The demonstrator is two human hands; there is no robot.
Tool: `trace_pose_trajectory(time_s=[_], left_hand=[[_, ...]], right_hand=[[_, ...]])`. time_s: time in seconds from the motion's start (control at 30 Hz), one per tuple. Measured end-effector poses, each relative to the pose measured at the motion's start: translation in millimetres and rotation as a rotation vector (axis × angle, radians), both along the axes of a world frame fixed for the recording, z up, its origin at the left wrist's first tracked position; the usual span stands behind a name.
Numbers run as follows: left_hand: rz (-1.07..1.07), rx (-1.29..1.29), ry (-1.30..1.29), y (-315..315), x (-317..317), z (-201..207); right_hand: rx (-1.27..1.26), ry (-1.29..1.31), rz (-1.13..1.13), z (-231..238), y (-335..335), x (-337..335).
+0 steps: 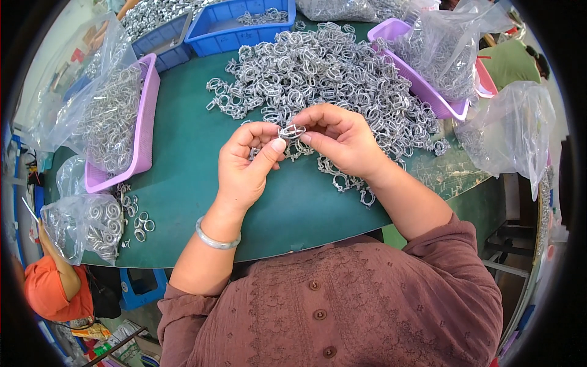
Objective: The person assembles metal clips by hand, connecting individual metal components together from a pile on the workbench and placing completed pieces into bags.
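Observation:
A small silver-grey metal ring piece (291, 131) is pinched between both hands over the near side of a big heap. My left hand (247, 156) grips its left end between thumb and fingertips. From the right, my right hand (342, 137) holds the other end with thumb and forefinger. Behind and under the hands spreads the heap of similar grey metal ring pieces (324, 67), and a few lie loose at its near edge. The fingers cover part of the held piece, so its full shape is hidden.
A green tabletop (183, 140) carries everything. At the left stands a pink basket (150, 110) with a bag of parts, near a bag of spiral pieces (104, 223). Blue bins (238, 30) line the back; another pink basket (428, 92) is at right. People work nearby.

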State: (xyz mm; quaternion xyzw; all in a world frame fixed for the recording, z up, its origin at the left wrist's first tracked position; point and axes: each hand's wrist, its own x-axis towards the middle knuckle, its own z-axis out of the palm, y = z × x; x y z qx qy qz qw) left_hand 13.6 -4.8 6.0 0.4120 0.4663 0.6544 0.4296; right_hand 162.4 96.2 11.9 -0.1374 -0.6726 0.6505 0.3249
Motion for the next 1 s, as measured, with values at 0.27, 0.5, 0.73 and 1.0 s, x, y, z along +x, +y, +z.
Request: trace_pose_trajectory(time_s=[0.27, 0.5, 0.73, 1.0], left_hand=[[0.001, 0.044, 0.027, 0.7, -0.3, -2.3], [0.009, 0.06, 0.029, 1.8, -1.4, -2.0], [0.029, 0.069, 0.055, 2.8, 0.1, -0.6], [0.045, 0.091, 0.104, 2.9, -1.1, -2.9]], right_hand=[[0.076, -0.01, -0.006, -1.0, 1.6, 0.7], [0.022, -0.018, 0.026, 0.0, 2.7, 1.2], [0.003, 0.045, 0.038, -0.1, 2.5, 0.8], [0.037, 0.06, 0.052, -0.4, 2.4, 1.0]])
